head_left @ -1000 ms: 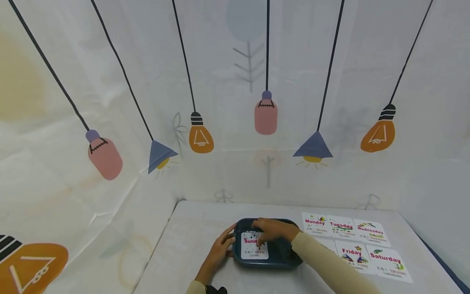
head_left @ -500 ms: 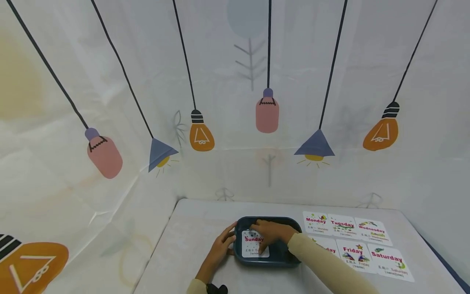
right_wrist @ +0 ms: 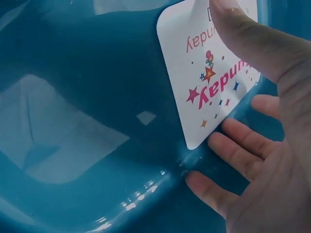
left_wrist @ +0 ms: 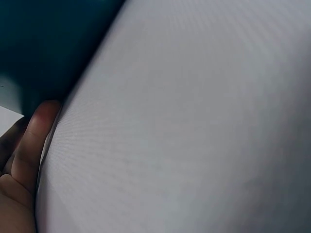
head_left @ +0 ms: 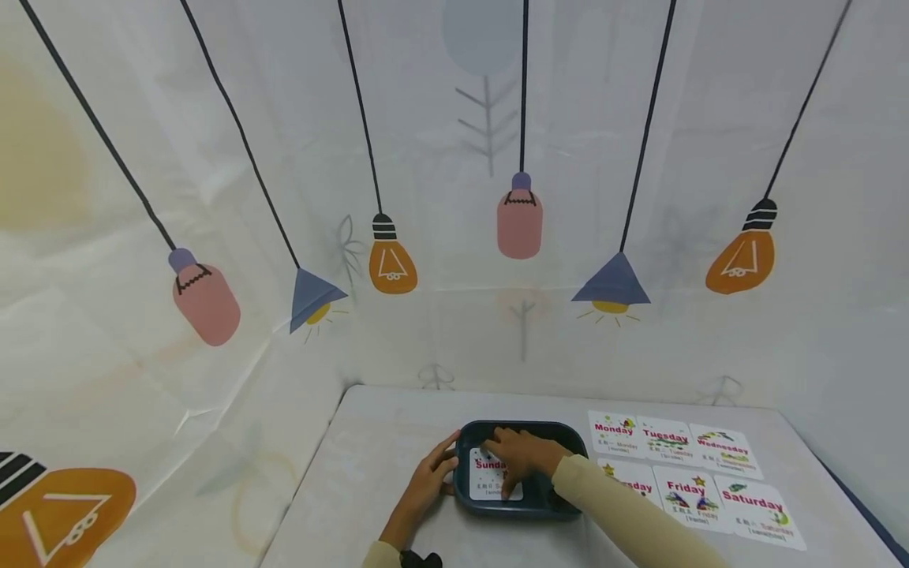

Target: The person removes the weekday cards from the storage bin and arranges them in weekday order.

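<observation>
A white card printed "Sunday" with small stars (right_wrist: 214, 82) lies in the left part of a dark teal tray (head_left: 554, 511). My right hand (head_left: 529, 456) reaches over the tray and spans this card. In the right wrist view its thumb (right_wrist: 243, 36) overlaps one edge of the card, while the fingertips (right_wrist: 218, 141) are spread along the opposite edge, close to the tray wall. My left hand (head_left: 424, 481) rests against the tray's left side, fingertips at the rim. The left wrist view shows one finger (left_wrist: 36, 128) against the tray's outer wall (left_wrist: 53, 43).
Right of the tray, several day cards lie in two rows on the white table (head_left: 398, 414), among them a Monday card (head_left: 613, 434) and a Saturday card (head_left: 760, 513). The right sleeve (head_left: 625, 505) partly covers the lower row. A lamp-patterned sheet (head_left: 454, 331) hangs behind.
My right hand has shifted slightly on the card, its thumb moving down toward the card's near edge. My left hand stays at the tray's left side. The view has moved a little.
</observation>
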The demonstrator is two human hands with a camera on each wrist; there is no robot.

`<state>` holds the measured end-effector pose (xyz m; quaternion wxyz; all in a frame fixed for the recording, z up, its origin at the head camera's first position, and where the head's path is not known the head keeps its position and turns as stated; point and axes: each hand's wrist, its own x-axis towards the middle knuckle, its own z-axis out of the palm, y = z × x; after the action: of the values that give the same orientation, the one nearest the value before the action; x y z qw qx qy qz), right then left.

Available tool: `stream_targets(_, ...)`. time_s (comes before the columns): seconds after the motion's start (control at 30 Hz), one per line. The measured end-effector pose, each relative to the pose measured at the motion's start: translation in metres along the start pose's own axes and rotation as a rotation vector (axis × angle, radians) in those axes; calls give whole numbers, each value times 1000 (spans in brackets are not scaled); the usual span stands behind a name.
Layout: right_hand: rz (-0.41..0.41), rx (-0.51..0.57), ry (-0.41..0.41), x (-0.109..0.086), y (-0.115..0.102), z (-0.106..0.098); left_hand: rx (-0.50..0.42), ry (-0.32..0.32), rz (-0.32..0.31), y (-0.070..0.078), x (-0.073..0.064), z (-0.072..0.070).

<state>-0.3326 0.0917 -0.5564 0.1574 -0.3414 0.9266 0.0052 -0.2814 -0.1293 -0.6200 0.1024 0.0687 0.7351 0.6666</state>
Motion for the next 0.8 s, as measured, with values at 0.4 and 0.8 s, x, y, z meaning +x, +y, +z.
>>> stream_targets(0.4, 16, -44, 19, 0, -7, 2, 4, 21, -10, 0, 0, 2)
stream_targets(0.8, 44, -26, 3, 2, -11, 1, 8, 23, -6, 1, 0, 3)
